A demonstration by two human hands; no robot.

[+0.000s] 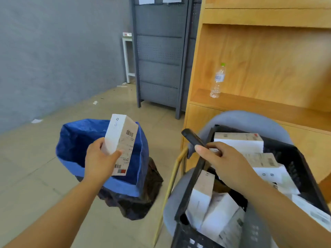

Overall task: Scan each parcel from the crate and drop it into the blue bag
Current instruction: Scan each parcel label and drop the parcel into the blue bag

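My left hand grips a white parcel box upright over the open blue bag, its barcode label facing right. My right hand holds a black handheld scanner, its head aimed left toward the box, with a gap between them. The black plastic crate sits at the right on a grey chair and holds several white parcel boxes, some standing on end, some lying flat.
A black bag lies crumpled under and right of the blue bag. A wooden shelf unit behind the crate carries a water bottle. A grey metal rack and white stool stand farther back on the tiled floor.
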